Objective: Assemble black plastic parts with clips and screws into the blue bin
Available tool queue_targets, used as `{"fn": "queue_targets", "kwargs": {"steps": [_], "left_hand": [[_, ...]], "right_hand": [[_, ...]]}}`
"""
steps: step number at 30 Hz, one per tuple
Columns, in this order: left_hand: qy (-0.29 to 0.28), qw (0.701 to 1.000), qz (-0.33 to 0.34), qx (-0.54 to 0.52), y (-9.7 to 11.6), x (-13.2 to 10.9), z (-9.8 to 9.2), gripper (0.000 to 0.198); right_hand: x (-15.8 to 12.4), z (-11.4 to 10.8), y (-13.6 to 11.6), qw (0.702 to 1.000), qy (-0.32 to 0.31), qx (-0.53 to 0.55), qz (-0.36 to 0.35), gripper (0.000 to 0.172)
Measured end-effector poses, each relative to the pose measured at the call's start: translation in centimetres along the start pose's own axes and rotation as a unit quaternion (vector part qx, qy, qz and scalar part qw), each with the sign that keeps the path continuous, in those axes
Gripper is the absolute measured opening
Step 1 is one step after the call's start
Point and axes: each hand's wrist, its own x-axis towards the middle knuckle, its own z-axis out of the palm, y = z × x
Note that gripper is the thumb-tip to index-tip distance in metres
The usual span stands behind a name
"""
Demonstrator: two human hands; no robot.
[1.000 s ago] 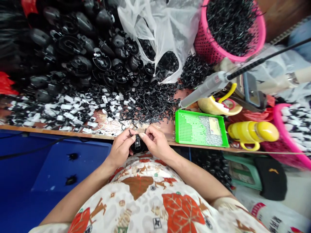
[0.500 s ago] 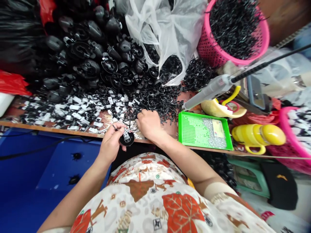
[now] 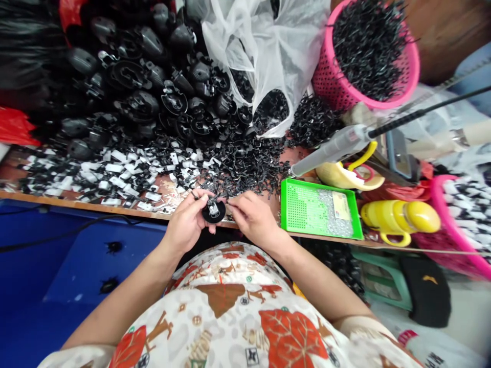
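Observation:
My left hand (image 3: 187, 222) grips a round black plastic part (image 3: 214, 211) with a pale metal piece at its middle, just in front of the wooden bench edge (image 3: 115, 208). My right hand (image 3: 253, 217) is beside it, fingers pinched together at the part's right rim on something too small to make out. Right behind both hands lies a heap of small black clips (image 3: 245, 163), and further left a spread of black-and-white pieces (image 3: 107, 176).
Large black housings (image 3: 134, 87) are piled at the back left. A clear plastic bag (image 3: 268, 46) and a pink basket of clips (image 3: 364, 51) stand behind. A green tray (image 3: 318, 209), a yellow bottle (image 3: 399, 217) and a grey tool (image 3: 333, 148) lie right. Blue bins (image 3: 76, 255) sit below.
My right hand has come back from the clip heap to the round part, fingers pinched. My left hand has shifted the part slightly right and up to meet it.

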Motion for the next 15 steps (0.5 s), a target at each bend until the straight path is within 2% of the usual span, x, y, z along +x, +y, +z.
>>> {"fn": "queue_targets", "kwargs": {"steps": [4, 7, 10, 13, 15], "left_hand": [[0.007, 1.000, -0.001, 0.002, -0.2, 0.3, 0.3, 0.030], [-0.016, 0.999, -0.029, 0.000, -0.4, 0.2, 0.2, 0.029], [-0.007, 0.999, -0.036, -0.009, -0.6, 0.1, -0.1, 0.028], [0.012, 1.000, -0.015, -0.002, -0.8, 0.0, -0.1, 0.029], [0.011, 1.000, -0.006, 0.019, -0.9, -0.2, 0.1, 0.029]], "right_hand": [[-1.1, 0.6, 0.1, 1.000, 0.027, -0.011, -0.003, 0.021], [-1.5, 0.8, 0.3, 1.000, 0.001, -0.018, -0.007, 0.023], [-1.7, 1.1, 0.1, 0.997, -0.011, 0.074, -0.006, 0.020], [-1.7, 1.0, -0.2, 0.981, 0.026, 0.177, 0.076, 0.018], [-1.4, 0.8, -0.2, 0.975, 0.056, 0.182, 0.118, 0.022]]}}
